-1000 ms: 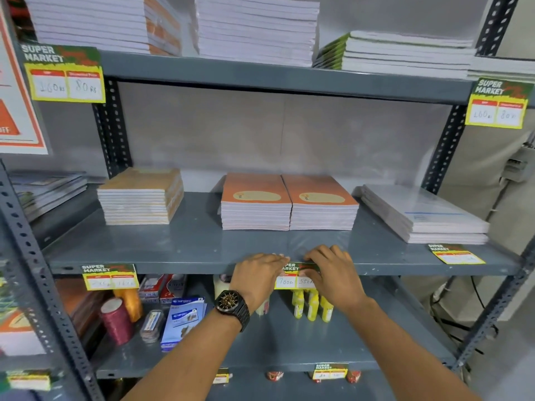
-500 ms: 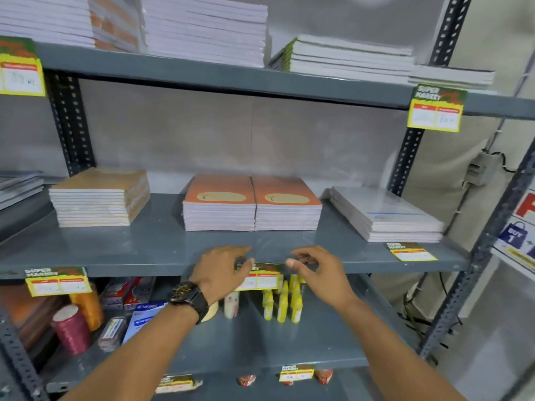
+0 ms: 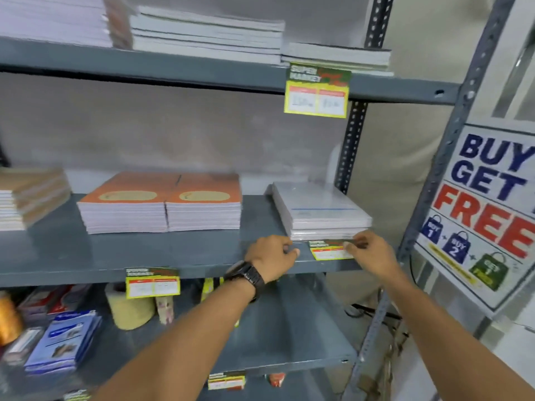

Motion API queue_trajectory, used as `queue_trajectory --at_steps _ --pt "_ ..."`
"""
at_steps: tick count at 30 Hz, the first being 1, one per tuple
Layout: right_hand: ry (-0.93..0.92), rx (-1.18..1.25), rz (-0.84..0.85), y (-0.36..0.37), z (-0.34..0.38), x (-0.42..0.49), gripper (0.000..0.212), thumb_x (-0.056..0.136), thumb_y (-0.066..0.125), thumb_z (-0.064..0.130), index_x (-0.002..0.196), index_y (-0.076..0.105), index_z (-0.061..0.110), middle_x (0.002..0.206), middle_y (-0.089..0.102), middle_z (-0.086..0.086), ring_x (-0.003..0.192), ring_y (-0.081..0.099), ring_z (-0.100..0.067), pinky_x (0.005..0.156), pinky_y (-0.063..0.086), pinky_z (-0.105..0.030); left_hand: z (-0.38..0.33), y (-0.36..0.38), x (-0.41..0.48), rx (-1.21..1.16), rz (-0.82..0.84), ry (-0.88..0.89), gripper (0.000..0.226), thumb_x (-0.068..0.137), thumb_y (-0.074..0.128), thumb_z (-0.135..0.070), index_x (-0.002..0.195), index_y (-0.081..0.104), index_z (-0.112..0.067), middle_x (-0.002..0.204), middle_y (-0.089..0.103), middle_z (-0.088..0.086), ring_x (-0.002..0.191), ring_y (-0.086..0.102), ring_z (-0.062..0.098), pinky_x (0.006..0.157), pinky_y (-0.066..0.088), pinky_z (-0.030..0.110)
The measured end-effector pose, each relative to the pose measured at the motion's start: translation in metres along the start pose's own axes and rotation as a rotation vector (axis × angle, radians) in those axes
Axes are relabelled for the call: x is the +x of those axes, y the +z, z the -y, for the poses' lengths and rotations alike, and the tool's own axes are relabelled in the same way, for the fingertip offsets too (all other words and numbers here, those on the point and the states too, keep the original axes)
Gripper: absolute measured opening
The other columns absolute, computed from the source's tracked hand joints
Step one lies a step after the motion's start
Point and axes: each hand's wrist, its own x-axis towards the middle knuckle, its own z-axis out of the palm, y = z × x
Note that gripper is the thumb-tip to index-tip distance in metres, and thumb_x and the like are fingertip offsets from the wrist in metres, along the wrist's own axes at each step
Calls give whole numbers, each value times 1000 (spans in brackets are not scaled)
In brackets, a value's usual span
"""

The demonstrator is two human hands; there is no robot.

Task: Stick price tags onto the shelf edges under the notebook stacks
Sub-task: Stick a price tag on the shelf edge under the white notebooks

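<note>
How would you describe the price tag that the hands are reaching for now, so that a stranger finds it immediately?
Find the middle shelf, then the pale wrapped notebook stack at its right end. The loose price tag lies flat on the shelf top just before that stack, under the right hand. The other tags hang from shelf edges.

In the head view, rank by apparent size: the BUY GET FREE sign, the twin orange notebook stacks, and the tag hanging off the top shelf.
1. BUY GET FREE sign, though cropped and nearer the camera.
2. Orange notebook stacks, close behind; the sign's nearness makes this unsure.
3. Top shelf tag, clearly smallest.
</note>
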Motion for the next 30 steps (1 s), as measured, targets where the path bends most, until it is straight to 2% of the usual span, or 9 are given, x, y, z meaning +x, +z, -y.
queue_trajectory --at_steps 4,9,12,15,19,21,25,28,30 --pt "-57 -61 135 0 -14 12 48 80 75 42 116 62 12 111 66 -3 107 62 -23 87 46 -32 -32 32 28 53 13 -79 45 81 56 -48 118 62 -22 117 69 2 109 61 29 95 48 43" --pt "-33 136 142 4 -19 17 46 72 85 27 110 63 13 104 67 0 100 62 -17 90 49 -34 -46 52 46 -33 -50 -186 49 68 70 -47 113 59 -32 111 69 -7 107 61 19 101 39 42" --pt "3 279 174 5 -18 21 46 66 89 16 104 63 16 95 66 3 92 62 -14 80 46 -26 -48 55 55 -307 -80 -255 34 65 81 -27 90 59 -31 81 67 -13 87 65 17 86 47 30" --pt "-23 299 176 5 -17 25 49 67 88 16 109 62 19 105 64 4 97 59 -11 87 45 -25 -49 51 57 -469 -90 -204 26 72 77 -6 77 63 -29 69 64 -9 76 64 17 67 49 21" --pt "-82 277 263 1 -18 29 42 71 85 15 108 66 17 106 67 5 100 61 -12 96 48 -32 -46 54 56 -404 -120 -156 27 79 66 -1 74 69 -28 72 62 -11 76 62 13 71 50 20" --pt "-108 199 271 2 -18 29 34 72 84 14 102 69 19 102 69 6 98 63 -14 96 49 -34 -47 53 56 -388 -122 -171 22 76 71 -4 78 69 -26 76 62 -11 80 64 15 72 50 20" --pt "-109 167 241 3 -18 32 32 74 82 18 103 69 17 104 70 2 97 62 -16 90 51 -33 -53 48 58 -460 -66 -262 38 59 89 -10 86 65 -19 90 67 0 85 66 17 79 55 28" --pt "-77 245 232 1 -17 34 32 76 81 19 105 68 15 104 69 -1 96 62 -15 86 50 -30 -56 48 54 -605 -61 -288 43 57 88 -2 88 63 -18 91 70 4 85 69 20 80 59 38" --pt "-70 298 236 -5 -15 34 28 78 80 14 103 69 12 103 71 -6 95 64 -19 88 52 -34 -59 48 51 -663 -54 -246 39 60 86 1 87 64 -19 86 72 4 79 70 19 77 61 40"
